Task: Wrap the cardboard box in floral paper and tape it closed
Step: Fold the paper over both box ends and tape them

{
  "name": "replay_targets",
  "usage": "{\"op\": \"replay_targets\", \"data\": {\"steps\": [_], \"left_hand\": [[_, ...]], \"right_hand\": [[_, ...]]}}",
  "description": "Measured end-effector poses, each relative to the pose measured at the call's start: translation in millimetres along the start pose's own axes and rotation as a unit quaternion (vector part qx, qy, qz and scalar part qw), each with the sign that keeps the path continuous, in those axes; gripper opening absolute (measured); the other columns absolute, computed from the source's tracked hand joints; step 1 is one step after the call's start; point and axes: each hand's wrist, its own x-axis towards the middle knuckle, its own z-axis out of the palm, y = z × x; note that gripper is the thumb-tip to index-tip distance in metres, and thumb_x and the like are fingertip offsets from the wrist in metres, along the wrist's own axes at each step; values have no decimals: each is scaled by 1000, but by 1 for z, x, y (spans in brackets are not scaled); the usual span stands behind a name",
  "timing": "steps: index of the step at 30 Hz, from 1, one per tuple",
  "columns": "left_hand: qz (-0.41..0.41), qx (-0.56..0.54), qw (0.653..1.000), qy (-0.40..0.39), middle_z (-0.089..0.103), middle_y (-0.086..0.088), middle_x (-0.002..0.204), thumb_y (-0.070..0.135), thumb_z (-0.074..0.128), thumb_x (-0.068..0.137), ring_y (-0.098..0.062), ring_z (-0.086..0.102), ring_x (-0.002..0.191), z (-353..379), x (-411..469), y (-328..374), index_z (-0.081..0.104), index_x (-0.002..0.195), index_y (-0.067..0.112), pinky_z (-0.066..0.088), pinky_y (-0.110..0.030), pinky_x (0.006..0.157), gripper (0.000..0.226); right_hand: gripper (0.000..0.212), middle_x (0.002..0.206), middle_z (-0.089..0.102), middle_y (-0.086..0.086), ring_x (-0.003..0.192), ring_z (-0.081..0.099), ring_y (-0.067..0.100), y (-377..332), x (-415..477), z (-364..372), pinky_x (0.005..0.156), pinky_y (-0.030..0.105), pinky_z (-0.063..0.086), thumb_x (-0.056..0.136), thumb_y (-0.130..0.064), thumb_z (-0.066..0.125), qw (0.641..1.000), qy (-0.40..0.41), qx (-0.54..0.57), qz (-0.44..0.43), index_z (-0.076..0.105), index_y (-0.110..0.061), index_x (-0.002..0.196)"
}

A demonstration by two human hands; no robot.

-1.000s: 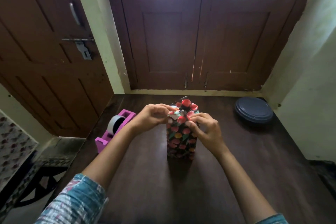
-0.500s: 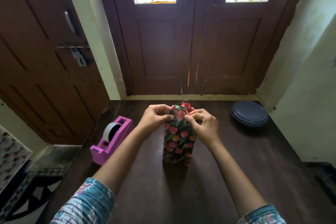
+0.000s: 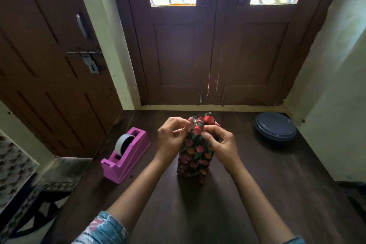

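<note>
The box (image 3: 195, 156) stands upright in the middle of the dark wooden table (image 3: 198, 214), covered in dark floral paper with red and orange flowers. Loose paper flaps stick up at its top end. My left hand (image 3: 172, 136) pinches the paper at the top left edge with curled fingers. From the other side, my right hand (image 3: 219, 142) pinches a folded flap at the top front. A pink tape dispenser (image 3: 126, 154) with a grey roll sits to the left of the box, apart from both hands.
A round dark blue lid or plate (image 3: 275, 127) lies at the table's back right. Brown double doors and a wall close off the far edge. The table's left edge drops to a patterned floor and a stool.
The view has tilted up slightly. Both hands stay at the top of the box and have shifted their pinch on the paper flaps a little.
</note>
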Motion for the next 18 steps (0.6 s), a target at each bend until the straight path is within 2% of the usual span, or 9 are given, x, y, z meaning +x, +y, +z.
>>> {"op": "replay_targets", "data": {"steps": [3,5,8,11,13,15,17,18], "left_hand": [[9,6,999,-52,68,0,104,10,70,82,-7,65,99,-2,-1,1,67,106,12,55,-22,82,24],[31,36,993,-105,67,1,108,10,71,81,-4,63,103,-4,0,2,66,111,12,53,-21,87,31],[62,100,985,-126,68,3,106,12,74,78,-5,62,102,-6,3,-2,70,107,15,52,-23,88,30],[43,76,987,-136,65,9,105,10,75,77,-5,58,106,-5,5,-1,73,102,15,49,-19,89,25],[-5,49,989,-143,61,10,102,9,74,78,-4,53,106,-4,5,-1,73,101,14,48,-14,85,24],[-64,0,983,-171,59,4,99,9,71,80,-9,53,102,-4,4,1,72,100,14,52,-18,77,21],[-75,-20,976,-206,61,8,92,12,68,83,-9,54,97,-6,5,2,73,98,12,51,-25,76,15],[-72,-18,973,-220,62,10,86,11,66,85,-4,55,92,-7,5,3,73,97,10,49,-23,76,14]], "right_hand": [[13,91,71,-3,92,66,13,3,-3,-2,83,38,54,84,-12,68,1000,7,3,-6,73,-20,94],[15,93,71,-1,92,66,14,2,-4,-5,82,38,55,83,-10,68,1000,5,8,-22,72,-16,96],[16,97,66,2,94,63,9,-2,-6,-8,80,24,51,81,-3,68,998,-7,12,-65,70,-10,95],[17,95,67,1,89,63,5,-4,-7,-10,75,18,49,80,-3,69,998,-14,6,-67,70,-13,94],[18,92,69,2,88,65,10,-3,-7,-12,75,22,52,80,-6,70,998,-15,5,-59,68,-12,97],[23,89,69,5,87,66,18,-2,-7,-15,76,31,55,79,-11,72,999,-12,9,-46,64,-12,101],[26,88,68,5,84,66,19,-2,-5,-17,75,37,56,79,-14,73,999,-10,-6,-39,61,-13,101],[26,91,67,3,83,65,19,-2,-3,-17,74,38,56,78,-18,74,999,-10,-28,-40,61,-15,100]]}}
